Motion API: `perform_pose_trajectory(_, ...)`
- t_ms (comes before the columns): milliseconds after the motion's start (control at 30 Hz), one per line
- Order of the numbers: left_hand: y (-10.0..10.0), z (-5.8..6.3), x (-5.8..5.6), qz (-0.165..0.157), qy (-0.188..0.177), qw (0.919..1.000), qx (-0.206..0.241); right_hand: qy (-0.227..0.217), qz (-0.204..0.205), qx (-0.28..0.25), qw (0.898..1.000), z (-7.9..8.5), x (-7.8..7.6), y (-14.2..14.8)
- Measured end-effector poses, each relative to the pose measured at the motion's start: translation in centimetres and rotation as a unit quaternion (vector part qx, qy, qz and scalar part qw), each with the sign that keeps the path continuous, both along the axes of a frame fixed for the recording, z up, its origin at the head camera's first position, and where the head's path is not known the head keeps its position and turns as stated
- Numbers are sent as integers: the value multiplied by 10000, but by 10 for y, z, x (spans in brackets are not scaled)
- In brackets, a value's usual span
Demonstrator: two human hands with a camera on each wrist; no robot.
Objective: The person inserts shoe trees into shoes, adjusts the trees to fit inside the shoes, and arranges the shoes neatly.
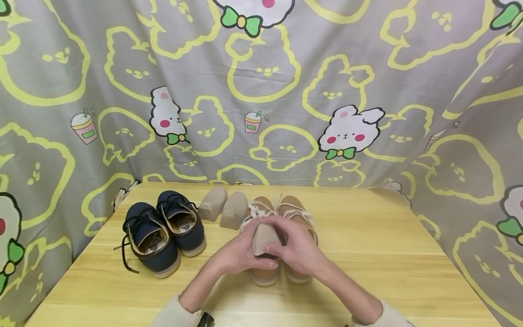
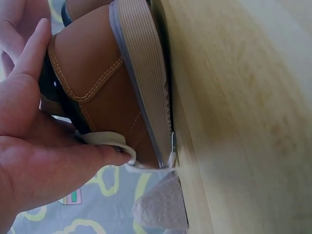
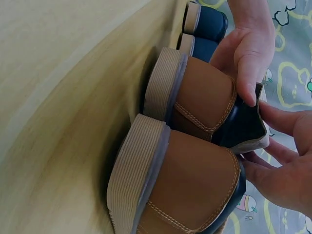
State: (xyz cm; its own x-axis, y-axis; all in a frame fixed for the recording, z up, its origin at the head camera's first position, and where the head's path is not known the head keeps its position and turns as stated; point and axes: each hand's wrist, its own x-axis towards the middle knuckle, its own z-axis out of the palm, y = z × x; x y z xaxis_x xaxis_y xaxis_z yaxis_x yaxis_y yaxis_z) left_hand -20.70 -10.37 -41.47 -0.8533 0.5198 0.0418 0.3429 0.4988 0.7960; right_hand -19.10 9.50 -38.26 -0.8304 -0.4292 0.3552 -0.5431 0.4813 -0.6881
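Observation:
Two brown lace-up shoes stand side by side, heels toward me: the left brown shoe (image 1: pixel 263 276) and the right brown shoe (image 3: pixel 190 170). A beige-grey moulded shoe insert (image 1: pixel 264 237) sits at the opening of the left brown shoe, its hollow end facing me. My right hand (image 1: pixel 300 245) holds this insert, thumb at its near edge and fingers over its top. Around the left side of the same shoe's opening, my left hand (image 1: pixel 234 254) grips it, one fingertip by the white lace (image 2: pixel 114 139). The insert's front part is hidden by the hands.
Left on the wooden table (image 1: pixel 380 254) stand two dark blue shoes, the outer one (image 1: pixel 151 240) with a lace trailing onto the wood. Two more beige inserts, one (image 1: pixel 214 203) beside the other (image 1: pixel 234 211), lie between the shoe pairs. A patterned grey curtain (image 1: pixel 286 150) hangs behind.

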Motion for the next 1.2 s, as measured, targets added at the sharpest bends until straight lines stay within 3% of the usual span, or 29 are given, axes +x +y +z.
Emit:
perform_pose_trajectory(433,-1,2,0,-1,-259,9996,104,168,-321,250,9990,-3,0,-7)
perform_pose_trajectory(1200,-2,1,0,-94,-95,9995,281,440,-674,564,9952,-10,-7,-13)
